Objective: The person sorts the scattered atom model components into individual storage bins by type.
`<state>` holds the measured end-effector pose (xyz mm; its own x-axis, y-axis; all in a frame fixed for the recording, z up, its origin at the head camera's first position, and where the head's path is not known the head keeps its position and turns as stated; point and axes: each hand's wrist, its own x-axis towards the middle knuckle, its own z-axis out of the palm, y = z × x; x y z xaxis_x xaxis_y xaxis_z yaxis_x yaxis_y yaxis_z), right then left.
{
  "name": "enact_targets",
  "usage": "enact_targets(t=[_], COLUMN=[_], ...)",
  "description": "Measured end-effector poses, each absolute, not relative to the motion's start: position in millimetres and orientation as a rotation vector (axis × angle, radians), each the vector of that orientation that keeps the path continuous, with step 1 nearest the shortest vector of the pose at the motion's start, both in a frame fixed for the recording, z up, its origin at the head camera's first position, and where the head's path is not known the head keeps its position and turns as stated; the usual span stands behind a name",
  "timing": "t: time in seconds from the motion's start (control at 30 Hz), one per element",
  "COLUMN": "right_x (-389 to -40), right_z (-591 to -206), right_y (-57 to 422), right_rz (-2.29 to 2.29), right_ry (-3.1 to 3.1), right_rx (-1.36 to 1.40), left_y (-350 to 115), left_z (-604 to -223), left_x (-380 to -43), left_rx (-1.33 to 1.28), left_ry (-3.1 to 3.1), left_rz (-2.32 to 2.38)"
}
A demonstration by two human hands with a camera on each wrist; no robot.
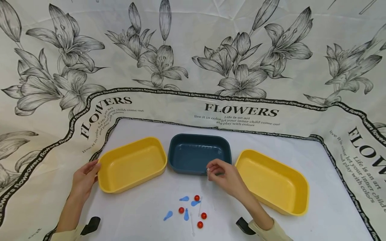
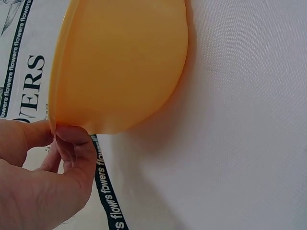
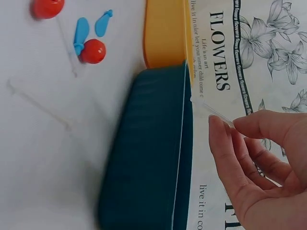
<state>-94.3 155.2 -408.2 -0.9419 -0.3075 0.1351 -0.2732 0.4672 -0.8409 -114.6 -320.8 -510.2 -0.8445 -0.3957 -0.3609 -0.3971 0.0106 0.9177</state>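
My left hand [image 1: 82, 180] pinches the rim of the left yellow tub [image 1: 132, 161] at its outer corner, thumb and fingers on either side of the wall in the left wrist view. My right hand [image 1: 224, 175] is raised at the front right of the dark blue tub [image 1: 193, 157]. Between its thumb and index finger it pinches a thin cotton swab [image 3: 218, 114] with a clear stem and white tip. Nearer the person, several small red balls [image 1: 197, 198], several flat blue balloons [image 1: 168, 215] and more cotton swabs [image 1: 192, 225] lie scattered on the white table.
A second yellow tub [image 1: 275, 180] stands at the right, partly behind the right forearm. The three tubs form a shallow arc. A flower-printed cloth [image 1: 241, 113] rises around the back and sides of the white table [image 1: 135, 214].
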Motion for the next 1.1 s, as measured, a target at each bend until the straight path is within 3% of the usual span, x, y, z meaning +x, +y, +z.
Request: enact_targets(t=[0.33, 1.1], right_x=[-113, -147], right_z=[-399, -389], right_y=[137, 90], right_rz=[-1.605, -1.793], right_ry=[2.585, 2.366], right_rx=[-0.541, -0.639], left_y=[-306, -317], left_z=[-492, -505], left_x=[-111, -115], left_rx=[-0.939, -0.914], left_ry=[2.254, 2.213], left_rz=[1.976, 2.022])
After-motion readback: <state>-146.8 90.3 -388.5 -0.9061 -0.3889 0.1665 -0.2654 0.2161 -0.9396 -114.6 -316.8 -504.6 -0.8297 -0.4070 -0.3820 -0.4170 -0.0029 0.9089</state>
